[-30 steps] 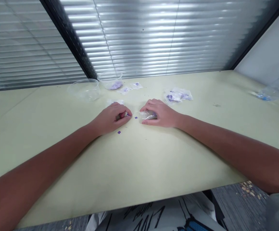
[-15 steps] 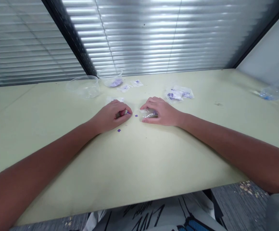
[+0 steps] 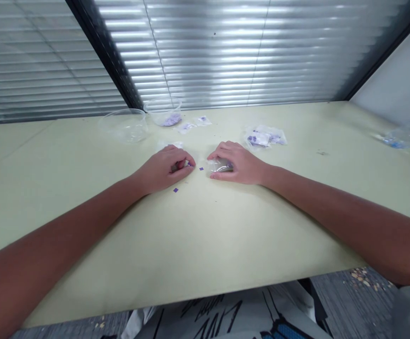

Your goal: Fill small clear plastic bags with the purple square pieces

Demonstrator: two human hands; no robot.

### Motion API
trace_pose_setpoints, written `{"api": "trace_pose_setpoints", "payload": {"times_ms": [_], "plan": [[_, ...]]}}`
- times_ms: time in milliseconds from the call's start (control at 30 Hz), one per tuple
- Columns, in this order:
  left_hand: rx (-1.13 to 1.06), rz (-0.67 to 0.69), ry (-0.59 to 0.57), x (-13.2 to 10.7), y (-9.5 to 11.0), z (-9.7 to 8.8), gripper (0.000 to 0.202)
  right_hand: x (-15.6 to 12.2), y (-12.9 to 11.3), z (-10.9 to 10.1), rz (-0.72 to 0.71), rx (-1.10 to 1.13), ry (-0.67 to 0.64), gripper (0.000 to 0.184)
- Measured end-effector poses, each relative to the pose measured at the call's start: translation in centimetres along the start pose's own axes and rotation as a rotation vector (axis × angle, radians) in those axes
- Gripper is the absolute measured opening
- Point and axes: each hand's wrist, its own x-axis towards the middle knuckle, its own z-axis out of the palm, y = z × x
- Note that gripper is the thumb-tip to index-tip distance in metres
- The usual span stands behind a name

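Observation:
My left hand [image 3: 166, 169] rests on the pale table [image 3: 191, 245] with its fingers curled and pinched on a tiny purple piece [image 3: 189, 164] at the fingertips. My right hand [image 3: 238, 162] lies just to the right, fingers closed over a small clear plastic bag [image 3: 218, 165]. Two more tiny purple pieces lie loose on the table: one between the hands [image 3: 201, 168], one in front of the left hand [image 3: 176, 190].
Two clear plastic bowls stand at the back, an empty bowl [image 3: 125, 125] and a bowl with purple pieces [image 3: 164, 112]. Small filled bags [image 3: 263, 137] lie behind the right hand, others [image 3: 192, 124] near the bowls. Window blinds run behind the table. A clear bag [image 3: 401, 137] lies far right.
Both hands stay in place on the table. The view has shifted slightly; nothing else has visibly moved.

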Motion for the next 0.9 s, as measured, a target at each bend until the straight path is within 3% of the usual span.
{"api": "trace_pose_setpoints", "payload": {"times_ms": [900], "plan": [[0.001,-0.005,-0.002,0.09,0.07,-0.03,0.025,-0.03,0.10,0.02,-0.003,0.008,0.004,0.040]]}}
